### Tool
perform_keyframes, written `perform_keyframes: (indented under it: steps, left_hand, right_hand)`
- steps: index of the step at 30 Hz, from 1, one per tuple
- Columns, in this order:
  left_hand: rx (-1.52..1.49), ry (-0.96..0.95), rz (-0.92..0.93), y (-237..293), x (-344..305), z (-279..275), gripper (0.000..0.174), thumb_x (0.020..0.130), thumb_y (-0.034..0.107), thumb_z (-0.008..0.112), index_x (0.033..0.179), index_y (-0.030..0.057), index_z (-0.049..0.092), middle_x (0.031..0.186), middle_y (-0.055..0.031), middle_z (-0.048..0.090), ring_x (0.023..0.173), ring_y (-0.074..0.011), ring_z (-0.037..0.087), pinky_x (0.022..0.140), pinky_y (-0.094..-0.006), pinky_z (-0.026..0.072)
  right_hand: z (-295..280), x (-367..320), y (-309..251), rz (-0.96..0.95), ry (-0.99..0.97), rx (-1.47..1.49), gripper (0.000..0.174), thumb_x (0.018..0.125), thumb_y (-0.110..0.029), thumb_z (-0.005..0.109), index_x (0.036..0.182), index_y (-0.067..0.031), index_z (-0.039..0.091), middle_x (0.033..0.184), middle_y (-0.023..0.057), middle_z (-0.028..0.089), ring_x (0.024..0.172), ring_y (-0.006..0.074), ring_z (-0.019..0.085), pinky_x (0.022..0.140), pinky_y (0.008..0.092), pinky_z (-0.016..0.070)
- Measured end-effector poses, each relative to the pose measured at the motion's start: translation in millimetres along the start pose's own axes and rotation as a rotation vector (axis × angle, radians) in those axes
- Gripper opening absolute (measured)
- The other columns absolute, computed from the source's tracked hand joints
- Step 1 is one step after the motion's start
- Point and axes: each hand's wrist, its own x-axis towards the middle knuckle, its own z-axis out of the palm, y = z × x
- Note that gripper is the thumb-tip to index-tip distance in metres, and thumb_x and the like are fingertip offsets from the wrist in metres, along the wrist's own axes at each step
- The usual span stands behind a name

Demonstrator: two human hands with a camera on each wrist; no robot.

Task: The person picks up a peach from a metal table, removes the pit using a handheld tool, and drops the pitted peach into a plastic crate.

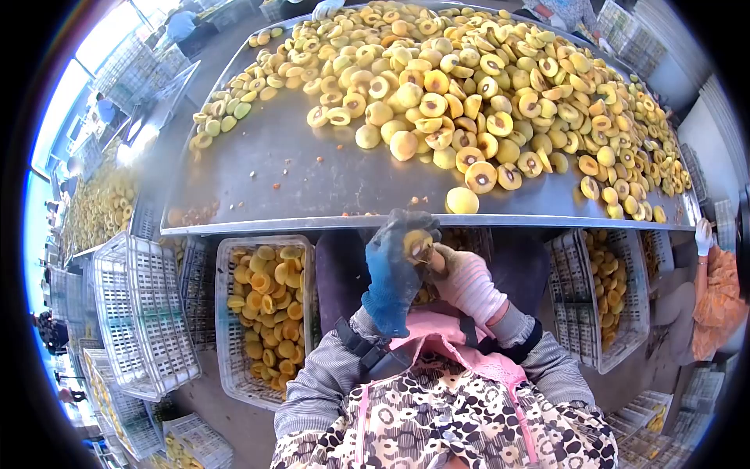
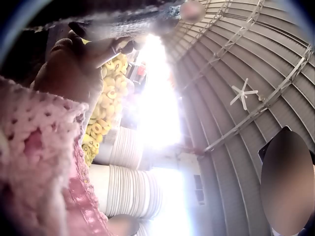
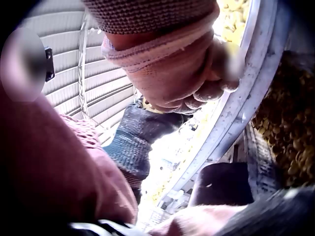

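In the head view my left hand (image 1: 394,270), in a blue glove, grips a yellow fruit half (image 1: 416,244) just below the steel table's front edge (image 1: 312,223). My right hand (image 1: 467,283), in a pink glove, is pressed against the fruit from the right. Its fingers curl round what looks like a small thin tool (image 1: 429,261), mostly hidden. The right wrist view shows the pink glove's fingers (image 3: 206,91) balled tight, with the blue glove (image 3: 135,140) beyond. In the left wrist view the left hand (image 2: 74,64) is a dark backlit shape.
A big heap of halved yellow fruit (image 1: 484,86) covers the table. One whole fruit (image 1: 462,201) lies near the front edge. Crates of fruit (image 1: 269,313) (image 1: 601,289) stand under the table, with white crates (image 1: 144,313) on the left. Another person (image 1: 707,301) sits at the right.
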Motion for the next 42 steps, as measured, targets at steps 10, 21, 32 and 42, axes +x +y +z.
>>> perform_keyframes:
  steps: [10,21,32,42]
  left_hand:
    - [-0.194,-0.358,-0.259,28.4,12.8,-10.8,0.034,0.096,0.026,0.053,0.092,-0.0051,0.066,0.086,-0.0124,0.069,0.077,-0.0169,0.065,0.072,-0.0292,0.0523]
    - [0.052,-0.283,-0.169,45.8,14.9,-84.3,0.039,0.092,0.035,0.056,0.092,-0.0018,0.069,0.088,-0.0156,0.069,0.079,-0.0214,0.066,0.075,-0.0321,0.051]
    - [1.604,-0.227,-0.055,195.9,31.1,-208.7,0.049,0.081,0.052,0.058,0.106,0.0107,0.067,0.097,-0.0168,0.067,0.092,-0.0332,0.064,0.082,-0.0427,0.05]
    - [1.735,-0.34,0.093,274.7,260.2,-93.8,0.047,0.08,0.053,0.056,0.092,0.0101,0.071,0.081,-0.0112,0.068,0.077,-0.0246,0.065,0.075,-0.0388,0.0501]
  right_hand:
    - [-12.6,-8.9,1.3,-0.088,-0.366,0.688,0.018,0.086,-0.02,0.06,0.099,-0.0075,0.064,0.086,0.0133,0.067,0.079,0.0305,0.064,0.075,0.0362,0.0507]
    - [-0.5,-12.4,25.3,-0.049,-0.717,0.695,0.029,0.081,-0.009,0.062,0.109,-0.0046,0.066,0.096,0.0081,0.07,0.089,0.0199,0.063,0.085,0.0307,0.0482]
    - [-181.4,9.2,80.4,0.015,0.16,-0.112,0.033,0.08,-0.003,0.056,0.112,-0.0003,0.064,0.092,0.0159,0.07,0.085,0.022,0.068,0.077,0.0325,0.0518]
    - [-367.0,158.9,107.3,0.098,0.468,-0.528,0.041,0.08,-0.024,0.062,0.118,-0.0068,0.062,0.11,0.0192,0.064,0.102,0.0341,0.06,0.092,0.04,0.0457]
